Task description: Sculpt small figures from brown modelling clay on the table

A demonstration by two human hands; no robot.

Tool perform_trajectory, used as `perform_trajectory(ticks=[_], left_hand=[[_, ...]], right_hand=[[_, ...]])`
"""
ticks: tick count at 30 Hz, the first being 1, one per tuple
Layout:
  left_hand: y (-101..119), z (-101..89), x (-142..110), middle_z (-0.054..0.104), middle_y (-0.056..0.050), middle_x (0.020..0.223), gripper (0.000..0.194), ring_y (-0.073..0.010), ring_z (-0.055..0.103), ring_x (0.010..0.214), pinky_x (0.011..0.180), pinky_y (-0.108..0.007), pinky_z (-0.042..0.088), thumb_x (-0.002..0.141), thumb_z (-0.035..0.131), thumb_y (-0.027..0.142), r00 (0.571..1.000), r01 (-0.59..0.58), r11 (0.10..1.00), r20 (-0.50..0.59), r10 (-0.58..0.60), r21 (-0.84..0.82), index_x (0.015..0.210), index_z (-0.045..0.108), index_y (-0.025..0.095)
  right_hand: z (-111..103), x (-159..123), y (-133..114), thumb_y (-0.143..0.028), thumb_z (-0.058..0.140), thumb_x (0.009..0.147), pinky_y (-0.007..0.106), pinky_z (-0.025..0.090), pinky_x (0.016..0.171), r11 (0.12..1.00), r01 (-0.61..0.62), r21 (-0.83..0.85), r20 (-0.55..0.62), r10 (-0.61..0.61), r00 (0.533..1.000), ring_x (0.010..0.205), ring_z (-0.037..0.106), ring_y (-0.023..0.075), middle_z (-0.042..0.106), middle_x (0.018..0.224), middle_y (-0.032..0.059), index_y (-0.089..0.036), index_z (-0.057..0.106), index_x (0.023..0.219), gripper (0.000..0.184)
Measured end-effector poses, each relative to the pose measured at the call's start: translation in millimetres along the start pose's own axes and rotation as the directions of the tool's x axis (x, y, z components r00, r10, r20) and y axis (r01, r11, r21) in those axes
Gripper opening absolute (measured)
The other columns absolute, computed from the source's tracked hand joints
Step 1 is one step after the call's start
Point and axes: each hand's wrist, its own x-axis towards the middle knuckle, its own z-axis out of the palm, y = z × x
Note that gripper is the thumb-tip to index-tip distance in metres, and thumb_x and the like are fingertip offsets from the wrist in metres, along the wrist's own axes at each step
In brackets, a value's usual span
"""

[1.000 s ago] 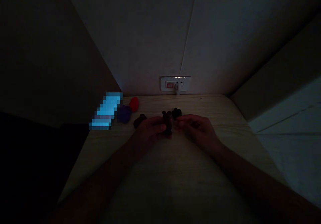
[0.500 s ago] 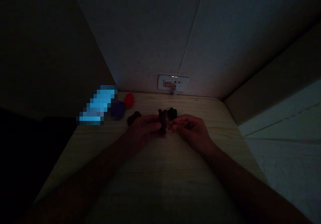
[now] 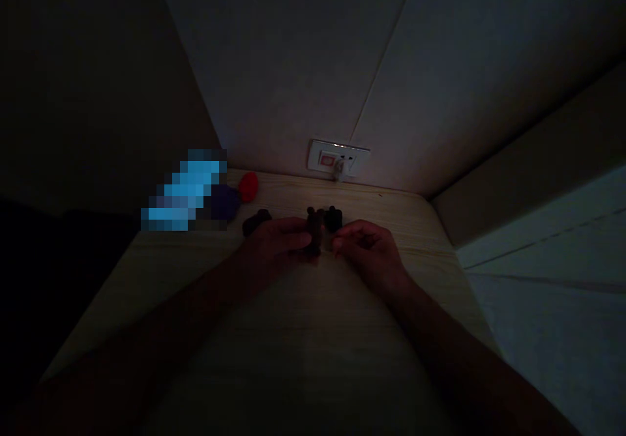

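Observation:
The scene is very dark. My left hand (image 3: 276, 240) grips a small dark figure (image 3: 315, 226) that stands upright between both hands over the wooden table (image 3: 313, 332). My right hand (image 3: 366, 248) has its fingers pinched together right beside the figure; what they hold is too small and dim to name. A second small dark piece (image 3: 334, 218) sits just behind the figure, and a third dark piece (image 3: 255, 221) lies left of my left hand.
A red lump (image 3: 248, 186) and a dark purple lump (image 3: 223, 203) lie at the back left beside a glowing blue blurred object (image 3: 184, 189). A wall socket plate (image 3: 338, 158) with something plugged in sits at the table's back edge. Walls close in on the left, back and right.
The view has drifted, so the table's things sit a little higher and further left. My hands stay together around the dark figure; a small light speck seen at my right fingertips earlier is hidden now.

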Motion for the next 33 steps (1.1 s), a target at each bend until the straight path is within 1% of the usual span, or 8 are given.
perform_trajectory(ticks=[4,8,12,15,19,23,29,33], left_hand=[[-0.3,-0.4,0.1,0.077,-0.008,0.086,0.022,-0.0177,0.069,0.074,0.068,-0.031,0.06,0.07,0.086,0.02,1.0,0.002,1.0,0.022,-0.002,-0.003,0.091,0.083,0.013],[-1.3,-0.8,0.5,0.078,-0.009,0.088,0.024,-0.0189,0.07,0.077,0.069,-0.032,0.059,0.07,0.086,0.02,1.0,-0.001,1.0,0.011,0.001,-0.001,0.092,0.083,0.013],[-0.9,-0.3,0.8,0.077,-0.01,0.085,0.023,-0.0199,0.07,0.074,0.068,-0.033,0.058,0.07,0.084,0.019,1.0,0.008,1.0,-0.013,-0.008,0.013,0.091,0.082,0.012],[-0.5,-0.2,1.0,0.076,-0.009,0.083,0.021,-0.0192,0.07,0.073,0.068,-0.032,0.058,0.072,0.082,0.019,1.0,-0.001,1.0,0.006,0.001,0.021,0.091,0.082,0.012],[-0.9,-0.7,0.9,0.077,-0.01,0.087,0.023,-0.0193,0.07,0.076,0.07,-0.032,0.058,0.072,0.084,0.02,0.999,-0.012,1.0,0.032,0.011,0.017,0.093,0.082,0.012],[-0.5,0.2,0.7,0.077,-0.01,0.087,0.024,-0.0194,0.07,0.076,0.069,-0.032,0.058,0.071,0.085,0.021,1.0,-0.013,1.0,0.024,0.013,0.02,0.092,0.082,0.012],[0.2,0.8,1.6,0.076,-0.009,0.086,0.025,-0.0194,0.069,0.076,0.068,-0.033,0.059,0.068,0.087,0.021,1.0,-0.006,1.0,-0.003,0.006,0.004,0.091,0.082,0.012],[-1.6,-0.8,2.2,0.078,-0.009,0.086,0.026,-0.0193,0.07,0.076,0.069,-0.033,0.059,0.068,0.087,0.022,1.0,-0.002,1.0,0.012,0.002,0.006,0.091,0.082,0.013]], right_hand=[[-0.1,1.2,1.4,-0.042,0.084,0.081,0.029,0.059,0.067,0.995,-0.054,0.085,0.07,0.048,0.996,0.068,0.073,0.0149,0.082,0.089,0.006,-0.02,0.079,0.097,0.027],[0.5,0.2,1.9,-0.053,0.08,0.083,0.027,0.055,0.052,0.993,-0.09,0.072,0.064,0.085,0.994,0.054,0.068,0.0147,0.079,0.071,0.0059,-0.017,0.075,0.079,0.036],[-0.1,-0.9,1.6,-0.036,0.095,0.065,0.024,0.052,0.05,1.0,-0.017,-0.026,0.009,0.017,1.0,0.05,0.063,0.0115,0.074,0.061,0.0,-0.02,0.076,0.072,0.025],[-0.4,-1.3,0.8,-0.027,0.099,0.057,0.025,0.054,0.055,0.998,-0.019,-0.056,-0.019,0.018,1.0,0.054,0.066,0.0123,0.075,0.063,-0.0015,-0.023,0.077,0.071,0.026],[0.1,-1.0,0.1,-0.038,0.093,0.069,0.03,0.062,0.064,0.998,-0.063,0.02,0.046,0.062,0.997,0.063,0.073,0.0153,0.081,0.076,0.003,-0.021,0.08,0.083,0.026],[1.2,-1.2,-0.9,-0.051,0.084,0.079,0.03,0.062,0.059,0.99,-0.114,0.081,0.087,0.107,0.99,0.057,0.072,0.0159,0.079,0.07,0.0047,-0.018,0.076,0.084,0.035],[0.1,-1.8,-1.0,-0.03,0.098,0.059,0.026,0.056,0.056,0.999,-0.027,-0.021,0.024,0.027,0.999,0.053,0.066,0.0124,0.074,0.061,-0.0019,-0.021,0.071,0.07,0.031],[-2.2,-0.5,1.5,-0.035,0.093,0.069,0.03,0.061,0.067,0.999,-0.025,-0.032,0.064,0.027,0.998,0.066,0.072,0.0148,0.08,0.079,0.0019,-0.023,0.078,0.084,0.025]])
